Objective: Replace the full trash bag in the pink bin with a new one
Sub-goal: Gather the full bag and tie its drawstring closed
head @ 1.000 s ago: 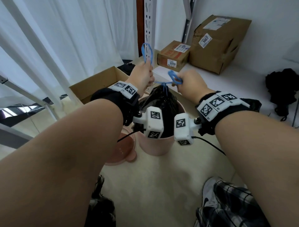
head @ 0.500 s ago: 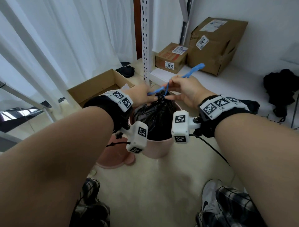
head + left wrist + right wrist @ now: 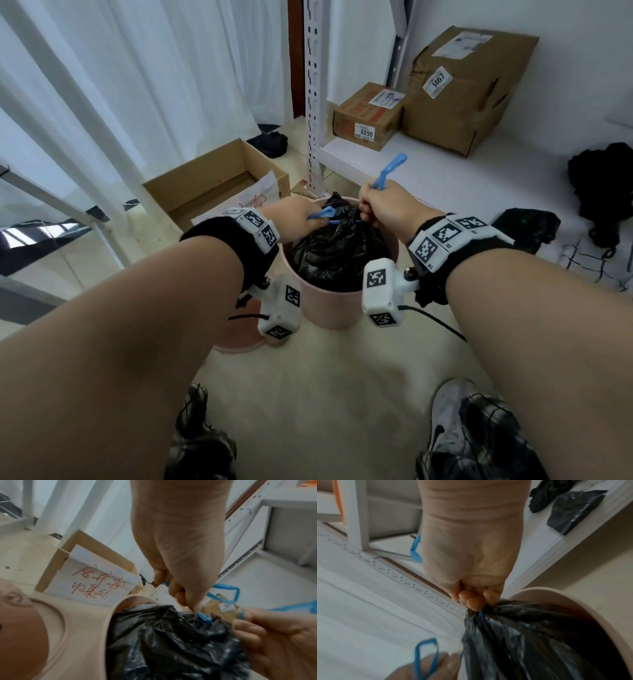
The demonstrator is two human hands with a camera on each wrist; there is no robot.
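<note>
The pink bin [image 3: 322,308] stands on the floor between my forearms, with a full black trash bag [image 3: 337,250] gathered shut at its top. My left hand [image 3: 296,219] pinches one blue drawstring loop [image 3: 323,215] at the bag's left side. My right hand [image 3: 380,207] grips the other blue drawstring [image 3: 390,171], whose end sticks up above my fist. The wrist views show the left hand [image 3: 181,595] curled round the blue strap [image 3: 224,592] and the right hand [image 3: 474,599] clenched at the bag's neck [image 3: 481,614]. A folded black bag [image 3: 529,228] lies on the low white shelf to the right.
A pink lid [image 3: 236,342] lies on the floor left of the bin. An open cardboard box [image 3: 209,181] with a paper note stands behind it. A white perforated shelf post [image 3: 313,102] rises just behind the bin. Two taped boxes [image 3: 368,116] sit on the shelf. My shoe [image 3: 448,411] is at lower right.
Both hands came down from raised positions to the bag's top, drew together, then moved apart, each pulling a blue drawstring outward; the bag's neck is now cinched.
</note>
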